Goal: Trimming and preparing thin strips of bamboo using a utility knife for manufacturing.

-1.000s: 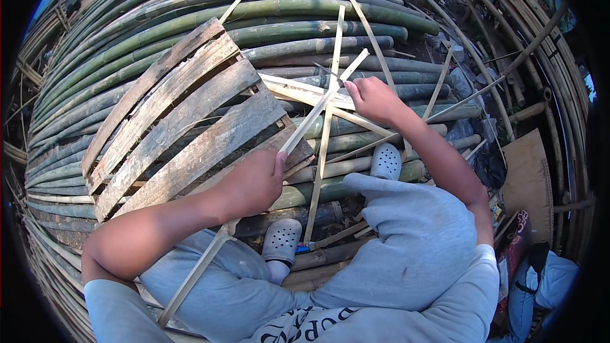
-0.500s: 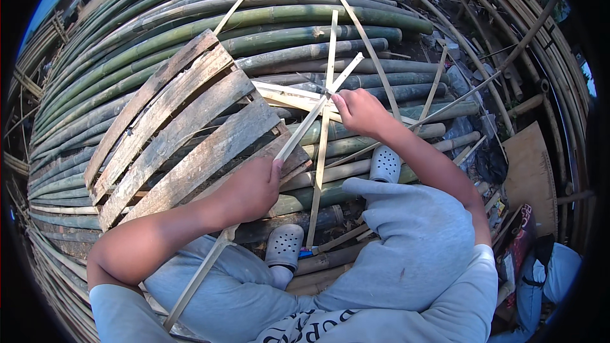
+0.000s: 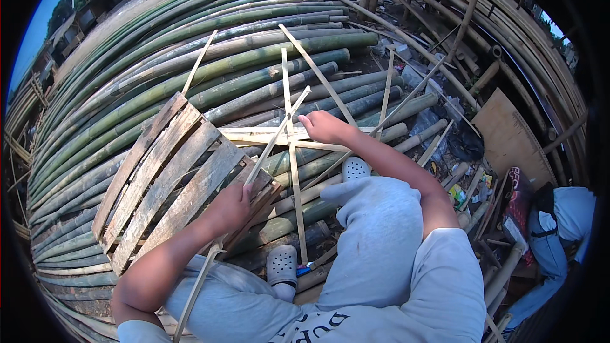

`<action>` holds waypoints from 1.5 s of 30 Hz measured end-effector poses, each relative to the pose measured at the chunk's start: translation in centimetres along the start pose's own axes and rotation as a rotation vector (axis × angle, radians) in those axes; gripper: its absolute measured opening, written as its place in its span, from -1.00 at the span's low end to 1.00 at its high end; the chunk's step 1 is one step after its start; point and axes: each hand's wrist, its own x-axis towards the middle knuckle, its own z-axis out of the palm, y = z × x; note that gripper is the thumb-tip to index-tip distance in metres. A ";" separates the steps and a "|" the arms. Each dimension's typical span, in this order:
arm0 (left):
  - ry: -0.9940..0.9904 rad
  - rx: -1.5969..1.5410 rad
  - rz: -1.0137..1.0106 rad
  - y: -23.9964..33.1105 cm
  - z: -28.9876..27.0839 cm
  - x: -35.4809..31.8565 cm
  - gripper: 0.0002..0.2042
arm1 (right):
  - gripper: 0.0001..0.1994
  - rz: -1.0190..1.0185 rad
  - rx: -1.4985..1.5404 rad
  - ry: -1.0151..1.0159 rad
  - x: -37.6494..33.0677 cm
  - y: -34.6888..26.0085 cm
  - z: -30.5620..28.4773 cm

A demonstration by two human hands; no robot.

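Observation:
My left hand is closed around a long pale bamboo strip. The strip slants from beside my left thigh up and away to the right. My right hand is just right of the strip's far part, apart from it, thumb pointing left and fingers curled; what they hold, if anything, is hidden. Beneath it lie several pale split strips. Another narrow strip crosses under the held one. To the left, a weathered slatted wooden pallet rests tilted on the bamboo poles.
Long green bamboo poles cover the ground ahead and to the left. Thin strips lean across them. On the right are a brown board, plastic litter and a pole rack. My clog stands among poles.
The whole view has swung, so the scene sits lower and further left. My right hand has come away from the held strip. The left hand keeps its grip.

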 end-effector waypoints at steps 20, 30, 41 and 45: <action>-0.279 -0.846 -0.201 11.8 -8.7 -6.3 -0.59 | -0.36 -0.055 -0.322 0.022 -18.2 -19.5 -17.6; -0.343 -0.852 -0.151 8.2 -6.4 -6.8 -0.64 | -0.40 0.299 -0.430 0.244 -36.3 -20.0 -19.3; -0.247 -0.853 -0.205 4.4 -7.4 -8.3 -0.64 | -0.40 0.131 -0.525 0.385 -33.9 -25.2 -19.8; -0.165 -0.801 -0.268 3.9 -6.6 -8.4 -0.71 | -0.43 0.064 -0.501 0.263 -30.3 -24.8 -18.5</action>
